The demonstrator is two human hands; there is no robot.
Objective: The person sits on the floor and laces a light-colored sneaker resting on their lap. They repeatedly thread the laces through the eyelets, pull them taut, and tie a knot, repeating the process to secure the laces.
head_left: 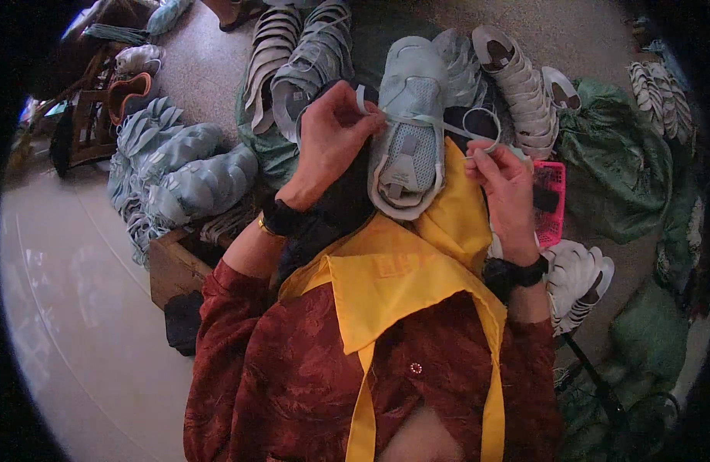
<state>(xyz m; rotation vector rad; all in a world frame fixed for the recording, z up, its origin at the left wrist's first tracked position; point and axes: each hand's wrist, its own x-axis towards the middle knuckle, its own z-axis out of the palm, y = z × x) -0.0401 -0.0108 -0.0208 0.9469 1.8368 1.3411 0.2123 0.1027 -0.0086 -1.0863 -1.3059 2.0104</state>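
A pale grey-blue shoe upper (413,73) lies lengthwise over my lap, its opening nearest me and its toe pointing away. A light shoelace (432,121) runs across its throat. At the left edge of the upper, my left hand (332,135) is closed, thumb and fingers pinching one part of the lace, with a short piece curling up above the fingertips. Off the right side, my right hand (505,185) pinches the other part between thumb and forefinger. There the lace bends into a loose loop above the fingers.
Nested grey-blue uppers (205,181) are heaped at the left above a wooden box (174,269). More stacked uppers (313,58) stand beyond my hands, with white ones (520,96) to the right. A green sack (609,173) and a pink basket (551,223) are on my right.
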